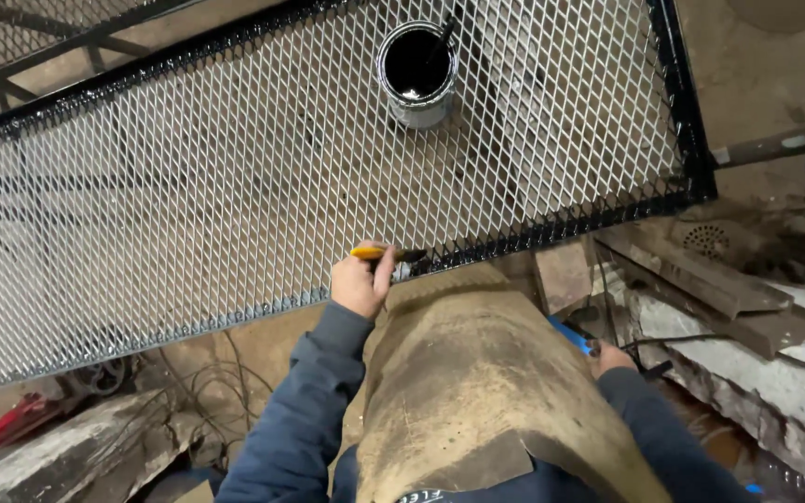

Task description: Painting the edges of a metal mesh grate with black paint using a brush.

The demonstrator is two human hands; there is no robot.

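Note:
My left hand [360, 279] grips a yellow-handled paintbrush [379, 252] and holds its black bristles against the near edge of a large metal mesh panel [235, 177]. The panel's frame is wet black to the right of the brush and grey to the left. A tin of black paint [416, 73] stands on the mesh at the top, with a stick in it. My right hand [610, 358] is low at the right, partly behind my brown leather apron [477, 382], touching a blue object [572, 335]; its fingers are hidden.
Rusty steel angle pieces [701, 279] and a white-dusted block [775, 373] lie at the right with a black cable across them. Cables [207, 382] and red tools [6, 424] lie on the floor at lower left. A second black frame [39, 47] is at upper left.

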